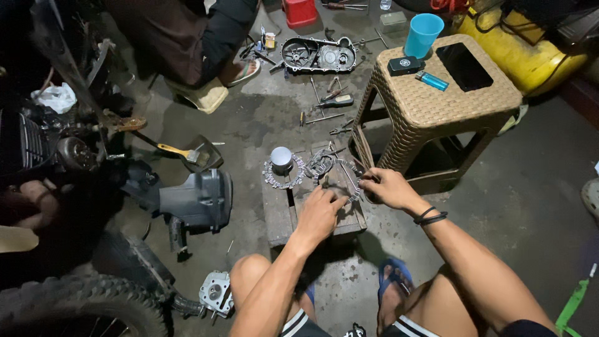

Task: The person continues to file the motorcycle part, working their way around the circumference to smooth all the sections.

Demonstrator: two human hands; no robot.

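Observation:
My left hand point(319, 212) and my right hand point(388, 187) both grip a thin toothed metal ring point(349, 181) over a small wooden block point(281, 215) on the floor. Its far edge rests near a pile of similar rings point(321, 163). Another toothed ring point(284, 178) lies flat on the block's left part, with a shiny metal piston point(281, 158) standing inside it. My knees and blue sandals point(394, 274) show below.
A woven plastic stool point(446, 87) at right carries a phone, a lighter, a small black box and a blue cup point(423, 34). An engine cover point(318, 55) and loose tools lie behind. Another person sits at top. A motorcycle point(75, 187), tyre and cylinder head point(216, 293) at left.

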